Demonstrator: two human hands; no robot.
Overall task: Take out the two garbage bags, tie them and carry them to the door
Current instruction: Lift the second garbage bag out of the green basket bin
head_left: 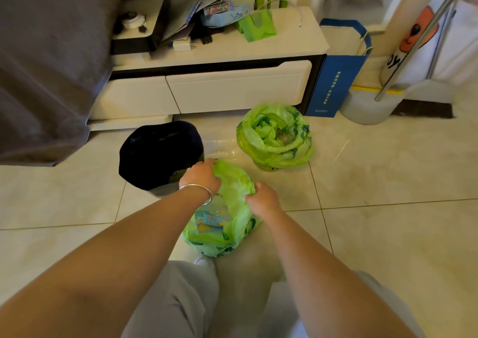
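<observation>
Left hand (203, 176), right hand (263, 198), upright near bag (227, 223) gripped

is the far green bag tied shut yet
No, the far green bag by the cabinet still gapes open, its rim rolled back and contents showing.

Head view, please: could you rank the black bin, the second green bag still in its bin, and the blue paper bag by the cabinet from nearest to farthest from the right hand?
From the right hand, gripping the near green bag:
1. Black bin, to the left, beyond the left hand.
2. Second green bag, ahead, slightly right.
3. Blue paper bag, farthest, against the cabinet's right end.
</observation>
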